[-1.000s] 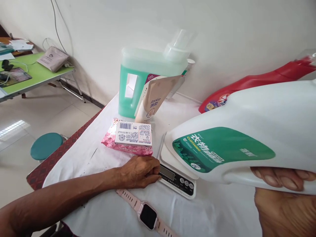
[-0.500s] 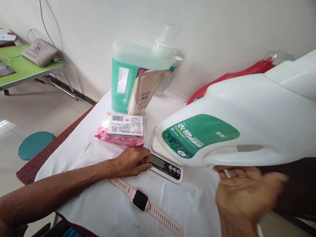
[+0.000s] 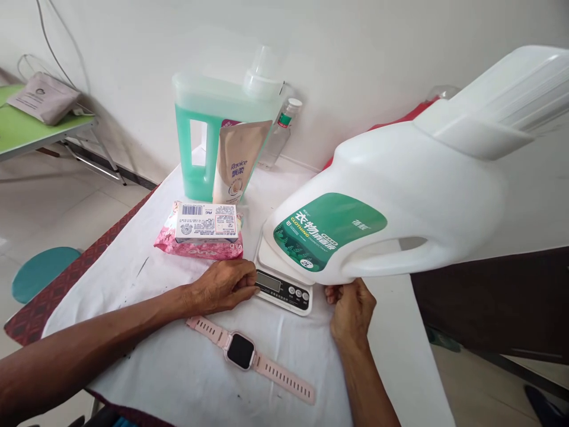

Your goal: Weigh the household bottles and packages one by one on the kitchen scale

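Observation:
A white bottle of clothing disinfectant point(image 3: 427, 178) with a green label stands tilted to the right on the small digital scale point(image 3: 284, 290), covering most of its pan. My left hand point(image 3: 229, 284) is closed at the scale's left edge, thumb and fingers against it beside the display. My right hand point(image 3: 353, 308) is under the bottle's handle side, right of the scale, its fingers curled in. Between those fingers nothing shows, and the bottle hides the top of the hand. A pink smartwatch point(image 3: 240, 350) lies face up in front of the scale.
Behind my left hand, a white box point(image 3: 207, 222) rests on a pink packet point(image 3: 195, 249). Further back stand a green liquid jug point(image 3: 184, 172), a beige Rejoice pouch point(image 3: 240, 154) and a clear bottle point(image 3: 278, 139). A red container point(image 3: 400, 115) is partly hidden. A teal stool point(image 3: 44, 273) stands left.
My right hand has moved left, in toward the scale, and its spread fingers have curled shut. My left hand stays at the scale's edge. The view has shifted to the right.

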